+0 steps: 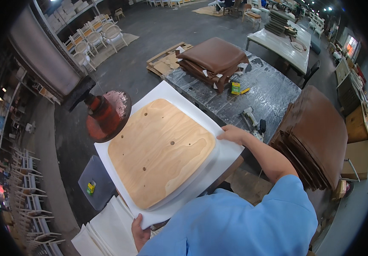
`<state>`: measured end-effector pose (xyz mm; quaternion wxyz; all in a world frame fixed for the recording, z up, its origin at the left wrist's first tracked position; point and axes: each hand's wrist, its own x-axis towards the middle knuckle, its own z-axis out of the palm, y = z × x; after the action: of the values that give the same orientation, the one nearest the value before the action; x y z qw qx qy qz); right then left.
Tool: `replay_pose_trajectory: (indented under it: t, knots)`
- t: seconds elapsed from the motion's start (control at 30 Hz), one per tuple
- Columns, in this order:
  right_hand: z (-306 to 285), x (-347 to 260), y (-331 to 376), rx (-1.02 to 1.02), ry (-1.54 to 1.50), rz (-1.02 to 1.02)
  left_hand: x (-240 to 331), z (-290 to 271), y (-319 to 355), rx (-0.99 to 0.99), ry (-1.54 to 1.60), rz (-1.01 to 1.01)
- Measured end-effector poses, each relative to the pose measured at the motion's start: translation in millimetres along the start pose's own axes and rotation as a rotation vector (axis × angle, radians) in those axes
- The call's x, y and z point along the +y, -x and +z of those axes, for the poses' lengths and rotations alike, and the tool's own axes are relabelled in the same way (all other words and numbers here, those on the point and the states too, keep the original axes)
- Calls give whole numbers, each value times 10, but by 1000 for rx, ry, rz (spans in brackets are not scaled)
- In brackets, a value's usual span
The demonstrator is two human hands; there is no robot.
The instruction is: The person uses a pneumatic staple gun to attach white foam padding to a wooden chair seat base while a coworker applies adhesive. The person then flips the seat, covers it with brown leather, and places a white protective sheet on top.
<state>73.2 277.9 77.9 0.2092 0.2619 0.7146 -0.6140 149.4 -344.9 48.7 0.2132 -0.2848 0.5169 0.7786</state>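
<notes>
A plywood seat board [162,145] with rounded corners and several drilled holes lies face up on a pale padding layer. Under both spreads a white sheet of covering material [231,147], its margins sticking out all round. My left hand [140,230] is closed on the sheet's near edge, thumb on top and fingers mostly hidden below. At the right corner, my right hand [233,134] grips the sheet close to the padding, its fingertips partly hidden. Just beyond the board's left side stands a round reddish press plate [109,115] on a machine column.
A plastic-covered table [265,85] ahead bears stacked brown covers [213,55], a yellow-green box [236,88] and a staple gun [250,116]. Brown sheets [316,136] are piled at right. White fabric pieces [107,226] and a grey panel with a small box [91,187] lie at left.
</notes>
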Motion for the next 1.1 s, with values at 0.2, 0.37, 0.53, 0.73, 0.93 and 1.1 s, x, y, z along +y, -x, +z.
replay_pose_trajectory:
  t: [0.2,0.37,0.53,0.73,0.93,1.1]
  knots:
    - [-79,83,61,41,-326,90,-109,160,35,-13,223,68]
    - [81,108,176,11,-281,104,-82,144,-4,-146,331,-27]
    - [202,5,115,118,-11,106,47,95,-162,-8,130,-23]
    - [286,-131,196,181,125,72,-6,41,-293,85,131,-20]
    - [283,52,228,126,-88,-28,13,25,-328,-22,268,-12]
    - [281,265,130,136,-163,-44,7,110,-144,88,216,43]
